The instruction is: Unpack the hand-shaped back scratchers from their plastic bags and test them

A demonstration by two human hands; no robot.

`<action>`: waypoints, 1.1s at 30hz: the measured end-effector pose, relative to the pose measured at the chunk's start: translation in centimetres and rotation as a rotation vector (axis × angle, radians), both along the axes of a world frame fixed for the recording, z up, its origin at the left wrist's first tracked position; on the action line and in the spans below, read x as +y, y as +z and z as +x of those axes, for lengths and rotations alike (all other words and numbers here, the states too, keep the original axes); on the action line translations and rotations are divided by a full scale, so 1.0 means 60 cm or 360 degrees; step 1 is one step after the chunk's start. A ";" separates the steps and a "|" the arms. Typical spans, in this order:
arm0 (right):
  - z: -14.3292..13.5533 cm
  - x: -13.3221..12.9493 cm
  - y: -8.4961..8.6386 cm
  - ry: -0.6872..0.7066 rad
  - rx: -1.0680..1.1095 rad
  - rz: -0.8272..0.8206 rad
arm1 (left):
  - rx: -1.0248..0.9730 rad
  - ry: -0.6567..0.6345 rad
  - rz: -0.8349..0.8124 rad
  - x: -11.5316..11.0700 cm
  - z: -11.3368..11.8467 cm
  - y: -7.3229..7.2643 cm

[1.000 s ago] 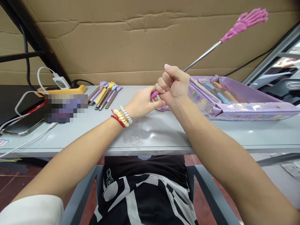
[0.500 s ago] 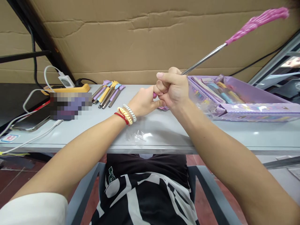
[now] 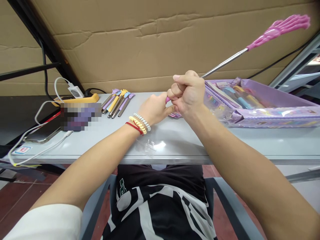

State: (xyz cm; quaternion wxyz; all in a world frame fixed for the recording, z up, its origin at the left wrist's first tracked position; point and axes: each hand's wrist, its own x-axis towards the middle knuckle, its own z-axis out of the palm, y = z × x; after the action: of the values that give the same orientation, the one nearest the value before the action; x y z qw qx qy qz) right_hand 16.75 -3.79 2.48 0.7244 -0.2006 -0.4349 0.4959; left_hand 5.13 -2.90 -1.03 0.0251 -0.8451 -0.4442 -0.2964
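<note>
A pink back scratcher (image 3: 277,30), its metal rod drawn out long, slants up to the right above the table. My right hand (image 3: 191,91) is closed in a fist around its lower part. Against that fist, my left hand (image 3: 156,108) is closed on the pink handle end, a bit of which shows between the hands; its fingertips are partly hidden. Several short back scratchers (image 3: 118,102) with purple, yellow and blue heads lie side by side left of my hands. Under my right hand, a small pink printed piece (image 3: 175,115) is mostly covered.
A purple box (image 3: 277,122) with wrapped back scratchers inside stands open at the right. On the left are a yellow power strip (image 3: 86,99), a charger (image 3: 75,90), white cables and a phone (image 3: 43,133). Clear plastic wrap (image 3: 150,145) lies near the table's front edge.
The view has shifted slightly, so most things sit a little further right. The back scratcher's pink head has turned and shows more of its spread fingers. Both hands keep their hold.
</note>
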 end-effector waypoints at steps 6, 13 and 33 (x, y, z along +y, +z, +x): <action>0.008 0.001 0.000 0.0061 0.0058 0.0039 | -0.0116 -0.0215 -0.0005 0.009 -0.005 -0.005; 0.012 0.008 -0.003 0.0186 0.0041 0.0138 | -0.0383 -0.0312 0.0000 -0.002 -0.004 0.010; -0.008 -0.028 0.018 0.0116 0.0046 0.0120 | -0.0218 -0.0198 0.0047 -0.008 -0.002 0.011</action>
State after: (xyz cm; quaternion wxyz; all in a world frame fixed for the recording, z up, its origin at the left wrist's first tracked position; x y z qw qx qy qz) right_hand 16.27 -5.50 3.54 0.7191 -0.1501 -0.4497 0.5080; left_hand 5.02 -3.36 -0.39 -0.0113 -0.8484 -0.3871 -0.3609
